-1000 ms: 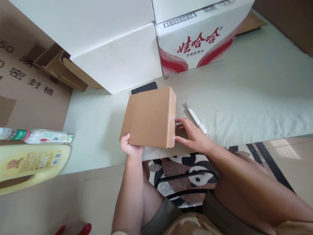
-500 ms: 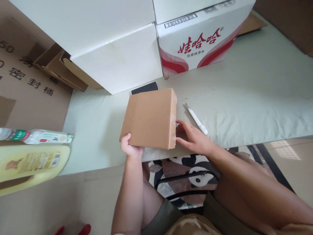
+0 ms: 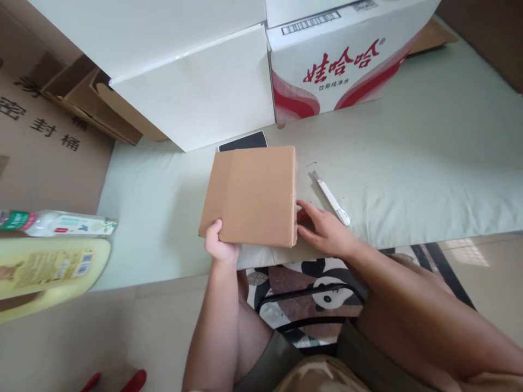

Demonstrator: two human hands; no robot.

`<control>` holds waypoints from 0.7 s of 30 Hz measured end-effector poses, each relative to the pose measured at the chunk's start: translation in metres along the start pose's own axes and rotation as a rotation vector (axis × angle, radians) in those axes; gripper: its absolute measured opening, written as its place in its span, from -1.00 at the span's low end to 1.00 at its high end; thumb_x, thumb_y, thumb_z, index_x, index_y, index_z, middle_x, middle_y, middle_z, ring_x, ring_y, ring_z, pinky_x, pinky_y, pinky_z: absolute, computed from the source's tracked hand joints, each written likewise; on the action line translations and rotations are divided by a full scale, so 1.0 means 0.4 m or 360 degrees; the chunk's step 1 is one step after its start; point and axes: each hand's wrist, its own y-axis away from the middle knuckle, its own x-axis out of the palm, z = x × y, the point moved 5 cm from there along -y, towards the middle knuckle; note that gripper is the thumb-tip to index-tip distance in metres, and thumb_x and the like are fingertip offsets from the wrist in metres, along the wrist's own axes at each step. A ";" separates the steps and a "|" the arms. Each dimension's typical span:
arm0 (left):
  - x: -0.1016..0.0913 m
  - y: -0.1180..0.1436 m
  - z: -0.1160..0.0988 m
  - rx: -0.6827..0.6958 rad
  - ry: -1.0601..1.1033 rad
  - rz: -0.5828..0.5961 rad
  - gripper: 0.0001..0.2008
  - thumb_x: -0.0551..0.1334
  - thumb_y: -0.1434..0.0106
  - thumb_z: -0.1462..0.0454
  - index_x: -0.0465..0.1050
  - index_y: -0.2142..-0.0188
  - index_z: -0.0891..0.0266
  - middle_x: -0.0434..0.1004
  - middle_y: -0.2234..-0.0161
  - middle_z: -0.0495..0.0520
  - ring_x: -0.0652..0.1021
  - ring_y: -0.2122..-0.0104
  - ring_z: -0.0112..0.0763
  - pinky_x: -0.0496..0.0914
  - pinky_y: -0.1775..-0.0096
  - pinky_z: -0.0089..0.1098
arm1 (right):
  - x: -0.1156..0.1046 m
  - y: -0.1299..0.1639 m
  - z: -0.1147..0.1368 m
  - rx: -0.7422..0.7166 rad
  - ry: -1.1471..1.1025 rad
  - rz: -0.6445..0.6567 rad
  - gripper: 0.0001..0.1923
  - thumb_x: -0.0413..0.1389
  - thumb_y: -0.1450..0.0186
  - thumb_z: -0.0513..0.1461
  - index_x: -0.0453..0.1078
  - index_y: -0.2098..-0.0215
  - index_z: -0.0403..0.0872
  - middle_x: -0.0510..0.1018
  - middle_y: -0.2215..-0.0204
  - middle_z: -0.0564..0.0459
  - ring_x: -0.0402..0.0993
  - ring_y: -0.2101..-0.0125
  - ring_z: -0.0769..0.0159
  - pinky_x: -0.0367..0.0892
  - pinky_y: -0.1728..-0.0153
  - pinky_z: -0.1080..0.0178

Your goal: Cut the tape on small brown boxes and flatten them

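Note:
A brown cardboard box (image 3: pixel 257 196) is tilted above the green cloth, its broad face toward me. My left hand (image 3: pixel 219 242) grips its lower left corner, thumb on the front and the other fingers hidden underneath. At the box's right side, my right hand (image 3: pixel 324 231) has its thumb and fingers apart, with the fingertips at or very near the narrow side; whether they press on it I cannot tell. Just beyond that hand lies a white utility knife (image 3: pixel 332 200), its blade end pointing away. Behind the box, a dark flat device with a white edge (image 3: pixel 245 142) is partly covered.
White cartons (image 3: pixel 204 98) and a red-and-white water carton (image 3: pixel 339 71) line the back. On the left stand a large brown carton (image 3: pixel 53 179), a clear plastic bottle (image 3: pixel 61 223) and a yellow jug (image 3: pixel 61 267). The cloth-covered table (image 3: pixel 429 163) ends just before my lap.
The box has turned slightly, so its right narrow side shows less and its broad face more. Both hands stay at nearly the same places on it. The view has shifted a little.

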 end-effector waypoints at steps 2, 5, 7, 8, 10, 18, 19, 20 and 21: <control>-0.004 -0.004 -0.001 -0.0036 0.0062 -0.0015 -0.60 0.21 -0.04 0.11 0.55 0.15 0.21 0.60 0.12 0.15 0.56 -0.03 -0.05 0.44 0.03 -0.21 | -0.005 -0.004 -0.002 0.0039 -0.0018 -0.0058 -0.47 0.03 -0.37 -0.14 0.23 -0.28 -0.06 0.63 0.17 -0.10 0.60 0.19 0.08 0.50 0.11 -0.01; -0.012 -0.008 0.007 -0.0177 0.0163 0.0029 -0.59 0.23 -0.04 0.09 0.55 0.15 0.22 0.61 0.13 0.17 0.58 0.01 -0.05 0.45 0.06 -0.20 | -0.016 -0.006 -0.004 0.0016 -0.0001 -0.0237 -0.50 0.08 -0.33 -0.14 0.28 -0.23 -0.04 0.58 0.09 -0.12 0.58 0.12 0.07 0.50 0.08 -0.02; -0.016 -0.008 0.013 -0.0262 0.0185 0.0083 -0.58 0.24 -0.05 0.07 0.55 0.13 0.22 0.62 0.13 0.19 0.59 0.03 -0.05 0.45 0.06 -0.19 | -0.021 -0.007 -0.004 -0.0079 -0.0011 -0.0360 -0.45 0.12 -0.30 -0.16 0.25 -0.25 -0.01 0.48 -0.10 -0.18 0.51 -0.05 0.03 0.49 -0.01 -0.03; -0.018 -0.008 0.015 -0.0286 0.0185 0.0104 -0.57 0.24 -0.05 0.07 0.55 0.13 0.22 0.62 0.14 0.20 0.59 0.04 -0.04 0.45 0.06 -0.18 | -0.023 -0.009 -0.006 -0.0123 -0.0025 -0.0407 -0.43 0.12 -0.30 -0.17 0.23 -0.27 0.01 0.43 -0.17 -0.19 0.46 -0.13 0.02 0.47 -0.06 -0.03; -0.021 -0.005 0.016 -0.0294 0.0180 0.0123 -0.56 0.26 -0.04 0.07 0.55 0.12 0.21 0.62 0.13 0.20 0.59 0.04 -0.03 0.45 0.05 -0.16 | -0.025 -0.013 -0.012 -0.0170 -0.0058 -0.0449 -0.43 0.09 -0.30 -0.22 0.20 -0.28 0.02 0.38 -0.23 -0.19 0.39 -0.22 0.03 0.43 -0.14 -0.06; -0.008 -0.008 0.024 -0.0266 0.0168 0.0090 -0.54 0.25 -0.07 0.02 0.56 0.11 0.23 0.61 0.04 0.21 0.56 -0.06 0.00 0.47 0.02 -0.17 | -0.020 0.001 0.009 -0.0340 -0.0219 -0.0323 -0.32 0.08 -0.40 0.02 0.07 -0.41 0.07 0.09 -0.44 -0.22 0.08 -0.42 -0.10 0.31 -0.25 -0.20; -0.010 -0.011 0.024 -0.0191 0.0114 0.0057 -0.53 0.25 -0.08 -0.01 0.56 0.11 0.22 0.61 0.02 0.21 0.55 -0.08 0.00 0.46 -0.01 -0.17 | -0.019 0.004 0.011 -0.0364 -0.0216 -0.0314 -0.27 0.08 -0.39 0.06 0.03 -0.44 0.07 0.05 -0.46 -0.22 0.03 -0.43 -0.12 0.27 -0.28 -0.22; -0.012 -0.013 0.024 -0.0104 0.0037 0.0023 -0.51 0.24 -0.10 -0.05 0.56 0.11 0.21 0.60 0.01 0.20 0.53 -0.11 0.00 0.46 -0.04 -0.17 | -0.019 0.007 0.012 -0.0389 -0.0206 -0.0316 -0.22 0.08 -0.39 0.09 -0.02 -0.46 0.08 0.02 -0.47 -0.22 -0.01 -0.45 -0.13 0.23 -0.30 -0.24; -0.013 -0.014 0.024 -0.0020 -0.0069 0.0008 -0.48 0.23 -0.12 -0.09 0.56 0.10 0.20 0.59 -0.01 0.20 0.52 -0.14 -0.01 0.44 -0.08 -0.17 | -0.021 0.009 0.013 -0.0421 -0.0188 -0.0326 -0.18 0.08 -0.38 0.12 -0.06 -0.48 0.09 0.00 -0.48 -0.22 -0.05 -0.46 -0.14 0.18 -0.32 -0.26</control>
